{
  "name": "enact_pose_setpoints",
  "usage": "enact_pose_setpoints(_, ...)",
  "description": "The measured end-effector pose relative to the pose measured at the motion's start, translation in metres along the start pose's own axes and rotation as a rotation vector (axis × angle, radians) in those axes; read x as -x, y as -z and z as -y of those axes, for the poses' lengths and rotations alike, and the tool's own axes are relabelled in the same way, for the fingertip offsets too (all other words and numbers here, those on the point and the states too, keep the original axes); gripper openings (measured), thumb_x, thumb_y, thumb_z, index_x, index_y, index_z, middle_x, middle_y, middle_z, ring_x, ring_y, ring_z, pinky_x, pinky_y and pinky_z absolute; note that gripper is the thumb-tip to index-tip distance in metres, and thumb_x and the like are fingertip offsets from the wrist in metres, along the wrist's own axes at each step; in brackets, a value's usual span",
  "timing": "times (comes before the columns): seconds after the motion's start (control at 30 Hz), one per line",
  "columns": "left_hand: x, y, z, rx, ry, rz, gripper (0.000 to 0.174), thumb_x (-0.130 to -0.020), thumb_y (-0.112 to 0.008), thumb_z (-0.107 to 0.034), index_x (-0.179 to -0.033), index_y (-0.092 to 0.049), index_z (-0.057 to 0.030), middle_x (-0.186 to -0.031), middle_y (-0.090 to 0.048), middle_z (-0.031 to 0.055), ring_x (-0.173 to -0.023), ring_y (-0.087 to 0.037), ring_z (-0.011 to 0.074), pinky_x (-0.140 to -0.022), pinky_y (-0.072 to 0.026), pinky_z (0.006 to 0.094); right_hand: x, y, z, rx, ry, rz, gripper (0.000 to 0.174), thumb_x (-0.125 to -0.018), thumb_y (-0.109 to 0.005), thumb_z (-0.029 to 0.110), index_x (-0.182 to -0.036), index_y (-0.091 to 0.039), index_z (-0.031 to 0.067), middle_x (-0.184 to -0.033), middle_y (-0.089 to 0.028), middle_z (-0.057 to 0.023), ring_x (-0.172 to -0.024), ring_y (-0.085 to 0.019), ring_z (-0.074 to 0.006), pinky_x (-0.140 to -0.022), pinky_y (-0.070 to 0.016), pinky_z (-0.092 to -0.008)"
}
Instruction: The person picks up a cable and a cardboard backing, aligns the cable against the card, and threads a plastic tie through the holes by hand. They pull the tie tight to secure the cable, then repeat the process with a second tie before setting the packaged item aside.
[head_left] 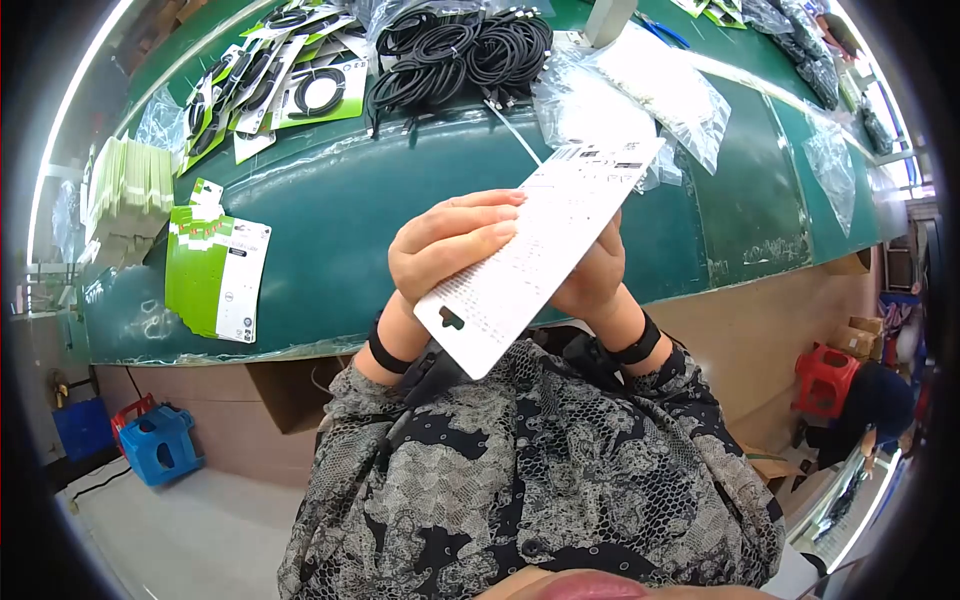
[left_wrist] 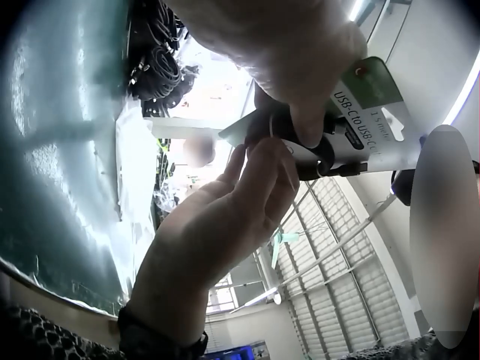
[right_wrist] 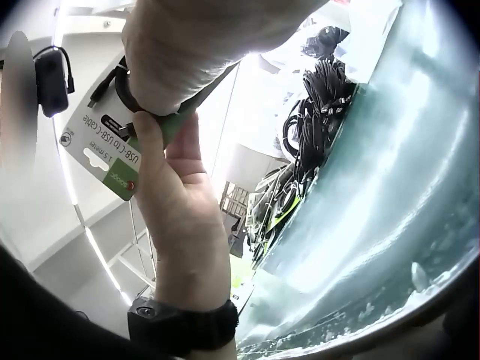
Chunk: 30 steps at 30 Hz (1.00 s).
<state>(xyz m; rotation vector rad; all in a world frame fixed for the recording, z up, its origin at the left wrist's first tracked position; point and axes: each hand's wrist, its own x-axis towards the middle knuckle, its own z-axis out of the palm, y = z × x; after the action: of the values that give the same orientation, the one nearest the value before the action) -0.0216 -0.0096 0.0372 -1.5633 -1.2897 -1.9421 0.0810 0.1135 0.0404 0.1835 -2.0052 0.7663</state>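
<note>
A white packaging card (head_left: 545, 245) is held up slantwise above the table edge, its plain printed back and hang hole facing the head view. The left hand (head_left: 455, 245) grips it, fingers lying across the back and thumb on the front. Behind its other edge, the right hand (head_left: 598, 268) holds it, partly hidden by the card. In the left wrist view the front reads USB-C to USB-C (left_wrist: 352, 127), with a black cable (left_wrist: 324, 161) against it under the hands. The right wrist view shows the same front, with a cable plug (right_wrist: 101, 90) sticking out at the side.
On the green table (head_left: 330, 200) lie coiled black cables (head_left: 460, 60), finished cable cards (head_left: 320, 95), and clear bags of white pieces (head_left: 665, 85). At the left are a fanned pile of green-white cards (head_left: 215, 275) and a standing stack (head_left: 130, 190). A blue stool (head_left: 160, 445) stands below.
</note>
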Motion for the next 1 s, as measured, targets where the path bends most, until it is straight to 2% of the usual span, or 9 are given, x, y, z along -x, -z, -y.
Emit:
enact_pose_setpoints(0.13,-0.012,0.007,-0.009,-0.087,-0.019,0.128,0.023,-0.072,-0.073,-0.006,-0.093,-0.066,0.0014,-0.101,-0.063,0.0189,-0.088,-0.067,0.0326,-0.079,-0.0564,0.0379,0.002,0.003,0.002,-0.120,-0.204,0.062,0.023,-0.066,-0.069,0.004,-0.089,-0.068,0.0059,-0.107,-0.060,-0.0091,-0.102,-0.054,-0.0331,-0.090,-0.0429,-0.0418)
enact_pose_setpoints(0.37,-0.021,0.010,-0.023,-0.157,0.036,0.175,0.026,-0.069,-0.072,-0.004,-0.094,-0.065,0.0027,-0.101,-0.063,0.0205,-0.092,-0.066,0.0327,-0.078,-0.0569,0.0370,0.027,0.006,-0.003,-0.337,-0.601,0.180,0.028,-0.069,-0.069,0.006,-0.096,-0.069,0.0036,-0.110,-0.060,-0.0114,-0.103,-0.056,-0.0356,-0.090,-0.0451,-0.0444)
enact_pose_setpoints(0.43,-0.022,0.010,-0.024,-0.139,0.057,0.177,0.027,-0.069,-0.072,-0.004,-0.094,-0.065,0.0027,-0.102,-0.062,0.0207,-0.093,-0.066,0.0325,-0.078,-0.0569,0.0366,0.029,0.009,0.000,-0.328,-0.575,0.180,0.028,-0.069,-0.069,0.006,-0.096,-0.069,0.0033,-0.110,-0.060,-0.0117,-0.103,-0.056,-0.0357,-0.089,-0.0452,-0.0446)
enact_pose_setpoints(0.5,-0.023,0.011,-0.024,-0.137,-0.026,0.203,0.027,-0.068,-0.072,-0.003,-0.094,-0.065,0.0026,-0.103,-0.062,0.0204,-0.093,-0.066,0.0326,-0.078,-0.0569,0.0368,0.028,0.010,0.002,-0.312,-0.521,0.190,0.028,-0.069,-0.069,0.006,-0.096,-0.068,0.0028,-0.110,-0.060,-0.0121,-0.102,-0.057,-0.0359,-0.089,-0.0454,-0.0448)
enact_pose_setpoints(0.53,-0.023,0.011,-0.024,-0.138,-0.065,0.214,0.027,-0.068,-0.072,-0.002,-0.094,-0.065,0.0026,-0.103,-0.062,0.0203,-0.094,-0.066,0.0326,-0.078,-0.0569,0.0369,0.036,0.038,0.023,-0.305,-0.495,0.197,0.028,-0.069,-0.069,0.006,-0.096,-0.068,0.0025,-0.110,-0.060,-0.0123,-0.102,-0.057,-0.0360,-0.089,-0.0455,-0.0450)
enact_pose_setpoints(0.57,-0.024,0.012,-0.025,-0.142,-0.061,0.211,0.027,-0.068,-0.072,-0.002,-0.094,-0.065,0.0026,-0.103,-0.062,0.0203,-0.094,-0.066,0.0326,-0.078,-0.0569,0.0369,0.027,0.013,0.001,-0.299,-0.470,0.206,0.028,-0.069,-0.069,0.006,-0.096,-0.068,0.0022,-0.110,-0.060,-0.0125,-0.102,-0.057,-0.0361,-0.089,-0.0456,-0.0451)
enact_pose_setpoints(0.67,-0.035,0.017,-0.034,-0.204,-0.117,0.295,0.025,-0.071,-0.073,0.000,-0.094,-0.061,0.0040,-0.102,-0.061,0.0223,-0.091,-0.066,0.0349,-0.078,-0.0575,0.0401,0.020,0.011,-0.008,-0.282,-0.395,0.237,0.027,-0.069,-0.069,0.005,-0.096,-0.067,0.0014,-0.110,-0.060,-0.0132,-0.102,-0.057,-0.0364,-0.089,-0.0459,-0.0455)
enact_pose_setpoints(0.97,-0.035,0.022,-0.051,-0.224,-0.099,0.258,0.028,-0.066,-0.073,0.002,-0.093,-0.065,0.0011,-0.109,-0.058,0.0201,-0.092,-0.066,0.0347,-0.077,-0.0579,0.0388,0.019,0.025,-0.001,-0.225,-0.146,0.266,0.027,-0.070,-0.068,0.004,-0.096,-0.065,-0.0010,-0.109,-0.060,-0.0151,-0.102,-0.058,-0.0373,-0.088,-0.0468,-0.0467)
enact_pose_setpoints(1.0,-0.035,0.022,-0.054,-0.206,-0.045,0.286,0.032,-0.069,-0.070,0.005,-0.099,-0.061,0.0028,-0.108,-0.059,0.0213,-0.095,-0.065,0.0359,-0.079,-0.0568,0.0402,0.019,0.025,0.000,-0.218,-0.119,0.268,0.027,-0.070,-0.068,0.004,-0.096,-0.065,-0.0013,-0.109,-0.060,-0.0154,-0.101,-0.058,-0.0374,-0.088,-0.0469,-0.0468)
